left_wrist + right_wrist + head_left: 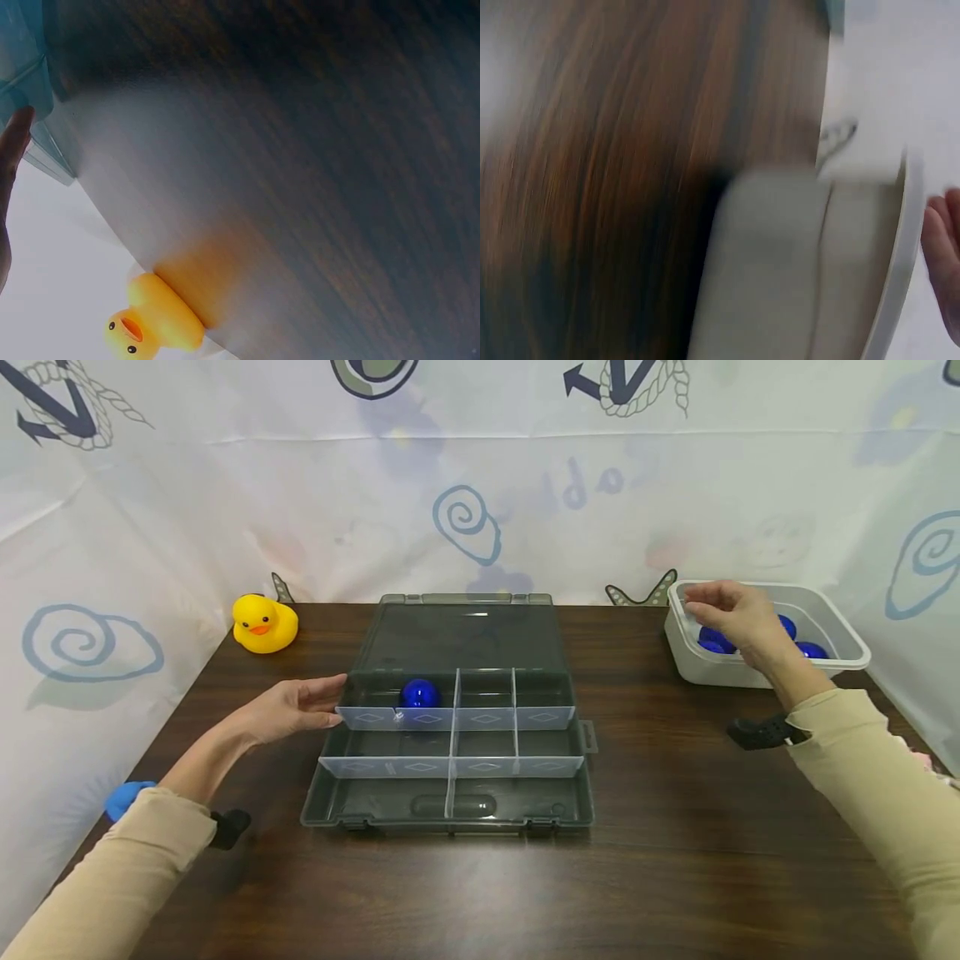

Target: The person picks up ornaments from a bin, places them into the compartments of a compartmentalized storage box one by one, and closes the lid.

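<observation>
One divided box (pixel 517 797) sits on the table (pixel 450 893), its single lid (pixel 465 631) folded back, and it has eight compartments: three in the far row, three in the middle and two in the near row. One blue ball (pixel 418 693) lies in the wide far-left compartment. At the far right stands one white bin (pixel 705 672) with several more blue balls (pixel 812 650) in it; the hand partly covers them, so an exact count cannot be told. There is one rubber duck (pixel 264 623), at the far left. The person's left hand (pixel 296 706) is loosely extended, thumb apart from the fingers, with the fingertips at the box's left edge; it grips nothing. The right hand (pixel 738 614) is over the bin, its fingers gently bent and a gap between them and the thumb, and nothing shows in its grasp. The box is smoky, see-through plastic, with paler dividers marked by diamond outlines. The balls are round, smooth and glossy; the bin is opaque with rounded corners and a broad rim. The duck is yellow with an orange beak, the tabletop is dark and wood-grained, and a creased white cloth (pixel 525 468) printed with shells and anchors hangs behind.
</observation>
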The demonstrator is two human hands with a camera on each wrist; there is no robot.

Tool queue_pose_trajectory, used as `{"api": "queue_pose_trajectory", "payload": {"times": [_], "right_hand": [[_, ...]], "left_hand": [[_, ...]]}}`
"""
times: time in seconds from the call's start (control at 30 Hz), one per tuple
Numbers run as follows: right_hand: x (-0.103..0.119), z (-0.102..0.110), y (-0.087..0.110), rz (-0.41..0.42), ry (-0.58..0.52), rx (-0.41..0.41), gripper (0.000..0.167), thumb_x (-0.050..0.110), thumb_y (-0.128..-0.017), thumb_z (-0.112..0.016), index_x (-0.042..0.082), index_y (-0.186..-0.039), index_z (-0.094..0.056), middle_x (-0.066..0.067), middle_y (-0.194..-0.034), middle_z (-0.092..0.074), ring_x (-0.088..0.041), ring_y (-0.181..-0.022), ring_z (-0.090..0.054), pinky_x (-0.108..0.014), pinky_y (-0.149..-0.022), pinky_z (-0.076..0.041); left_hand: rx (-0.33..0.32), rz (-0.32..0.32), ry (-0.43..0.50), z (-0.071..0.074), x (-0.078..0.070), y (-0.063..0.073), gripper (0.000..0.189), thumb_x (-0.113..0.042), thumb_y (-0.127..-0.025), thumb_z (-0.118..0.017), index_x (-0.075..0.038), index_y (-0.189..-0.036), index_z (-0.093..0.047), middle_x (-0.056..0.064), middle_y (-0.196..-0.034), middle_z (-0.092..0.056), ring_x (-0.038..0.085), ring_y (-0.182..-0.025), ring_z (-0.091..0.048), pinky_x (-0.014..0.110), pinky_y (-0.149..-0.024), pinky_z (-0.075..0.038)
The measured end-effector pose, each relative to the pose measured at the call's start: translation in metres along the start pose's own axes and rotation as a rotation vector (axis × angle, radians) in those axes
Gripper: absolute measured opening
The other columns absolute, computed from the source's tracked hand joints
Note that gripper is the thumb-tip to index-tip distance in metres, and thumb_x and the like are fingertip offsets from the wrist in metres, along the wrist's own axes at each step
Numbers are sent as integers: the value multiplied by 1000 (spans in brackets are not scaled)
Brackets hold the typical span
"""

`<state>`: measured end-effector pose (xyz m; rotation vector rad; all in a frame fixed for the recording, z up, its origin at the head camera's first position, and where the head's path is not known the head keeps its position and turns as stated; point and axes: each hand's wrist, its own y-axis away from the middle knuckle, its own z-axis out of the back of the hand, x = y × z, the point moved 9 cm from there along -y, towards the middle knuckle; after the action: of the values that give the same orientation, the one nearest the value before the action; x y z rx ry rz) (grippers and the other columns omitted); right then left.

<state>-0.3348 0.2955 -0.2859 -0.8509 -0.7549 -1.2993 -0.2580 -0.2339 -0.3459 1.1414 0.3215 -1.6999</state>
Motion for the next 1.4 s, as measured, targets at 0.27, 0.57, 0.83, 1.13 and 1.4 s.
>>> {"api": "queue_pose_trajectory", "payload": {"times": [0.27,0.57,0.83,1.13,1.4], "right_hand": [[-43,23,1,-130,248,234,55,34,-92,-59,-2,-132,-48,26,-96,-57,11,-85,-51,-11,-73,-47],[-53,13,-1,-144,317,384,52,22,-92,-62,-8,-131,-47,-20,-128,-56,10,-88,-51,-13,-73,-45],[-53,7,-9,-65,408,432,42,10,-89,-63,-12,-124,-52,-28,-126,-54,11,-90,-47,-12,-71,-40],[-52,7,-11,-49,515,422,40,8,-89,-62,-14,-121,-53,-30,-118,-58,-4,-87,-50,-15,-66,-39],[-50,2,-11,-27,537,465,38,8,-89,-61,-16,-118,-54,-28,-112,-63,-2,-85,-52,-14,-68,-40]], "left_hand": [[1,-4,9,-1,0,0,75,-9,-89,-62,7,-147,-16,27,-153,-14,44,-137,-25,43,-101,-33],[-5,5,19,-1,1,0,76,-12,-90,-63,6,-147,-17,27,-153,-15,44,-136,-26,43,-101,-34],[-5,10,14,-1,3,1,76,-13,-89,-63,6,-147,-17,26,-153,-15,43,-137,-26,43,-102,-33],[2,-9,17,-1,-1,1,75,-12,-90,-63,7,-147,-17,27,-153,-15,44,-136,-25,42,-100,-34],[1,0,15,-1,0,1,74,-12,-90,-62,7,-147,-17,27,-153,-15,45,-136,-25,43,-101,-33]]}}
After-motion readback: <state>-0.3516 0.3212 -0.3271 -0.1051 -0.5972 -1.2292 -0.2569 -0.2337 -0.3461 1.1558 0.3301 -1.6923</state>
